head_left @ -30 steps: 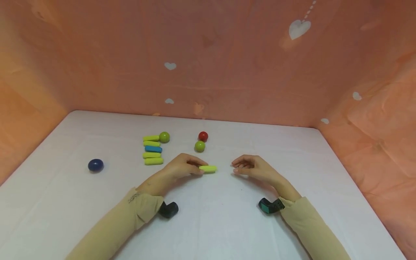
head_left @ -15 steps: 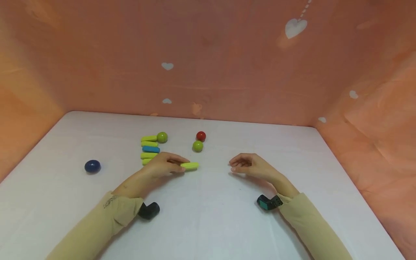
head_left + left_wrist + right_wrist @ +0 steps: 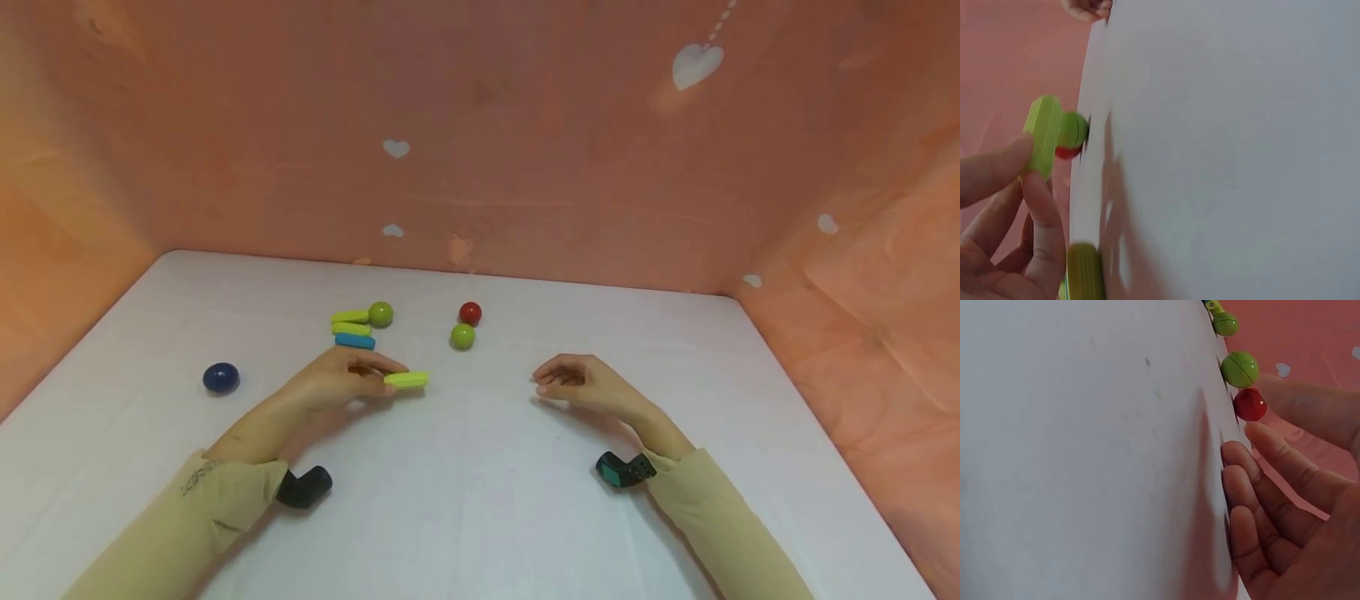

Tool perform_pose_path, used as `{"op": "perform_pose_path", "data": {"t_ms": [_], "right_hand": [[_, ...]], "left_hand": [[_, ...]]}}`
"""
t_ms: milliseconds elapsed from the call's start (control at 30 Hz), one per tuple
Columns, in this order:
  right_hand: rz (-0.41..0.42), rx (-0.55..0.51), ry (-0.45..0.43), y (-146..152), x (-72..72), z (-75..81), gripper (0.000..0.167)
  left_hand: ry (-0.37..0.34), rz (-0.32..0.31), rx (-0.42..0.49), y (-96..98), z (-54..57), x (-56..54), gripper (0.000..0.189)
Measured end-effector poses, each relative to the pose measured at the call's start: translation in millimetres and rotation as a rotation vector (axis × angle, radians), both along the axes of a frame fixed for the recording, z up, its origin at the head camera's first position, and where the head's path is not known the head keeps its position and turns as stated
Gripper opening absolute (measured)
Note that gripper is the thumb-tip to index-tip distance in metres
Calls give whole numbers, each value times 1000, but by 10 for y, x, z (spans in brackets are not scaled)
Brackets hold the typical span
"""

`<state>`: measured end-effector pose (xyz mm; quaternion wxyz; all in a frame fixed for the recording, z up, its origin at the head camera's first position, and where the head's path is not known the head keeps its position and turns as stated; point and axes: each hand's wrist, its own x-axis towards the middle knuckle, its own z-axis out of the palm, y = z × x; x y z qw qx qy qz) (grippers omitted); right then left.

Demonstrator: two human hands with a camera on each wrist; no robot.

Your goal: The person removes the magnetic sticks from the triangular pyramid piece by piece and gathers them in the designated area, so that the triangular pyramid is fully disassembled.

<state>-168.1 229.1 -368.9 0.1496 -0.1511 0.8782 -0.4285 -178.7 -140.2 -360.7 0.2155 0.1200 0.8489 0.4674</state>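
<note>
My left hand (image 3: pixel 330 379) pinches a yellow-green ridged toy rod (image 3: pixel 407 380) between thumb and fingertips. In the left wrist view this rod (image 3: pixel 1046 128) is lifted off the white table, with another yellow-green rod (image 3: pixel 1085 272) lying below the hand. Beyond the hand lies a row of rods: two yellow-green, of which one rod (image 3: pixel 350 317) touches a green ball (image 3: pixel 381 314), and a blue rod (image 3: pixel 355 342). The hand hides the row's near end. My right hand (image 3: pixel 588 383) rests on the table, fingers loosely curled and holding nothing.
A red ball (image 3: pixel 470 313) and a second green ball (image 3: pixel 462 337) sit together at the middle back. Far left is a dark blue ball (image 3: pixel 221 378). An orange cloth (image 3: pixel 525 167) with white hearts encloses the back and sides of the white table (image 3: pixel 480 500).
My left hand has moved left with the yellow-green rod, from the middle of the table to the near end of the row, now covering part of it. The right hand has stayed in place.
</note>
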Motion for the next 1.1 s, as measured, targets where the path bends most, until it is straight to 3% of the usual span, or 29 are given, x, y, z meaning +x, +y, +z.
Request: {"op": "perform_pose_path", "data": {"t_ms": [167, 600, 1100], "right_hand": [[-7, 0, -1, 9, -6, 5, 27], [-1, 9, -8, 9, -56, -2, 28], [-1, -7, -8, 3, -58, -19, 29]], "left_hand": [[34, -13, -25, -129, 12, -2, 40], [32, -11, -41, -405, 5, -14, 45], [-69, 61, -63, -578, -67, -5, 48]]}}
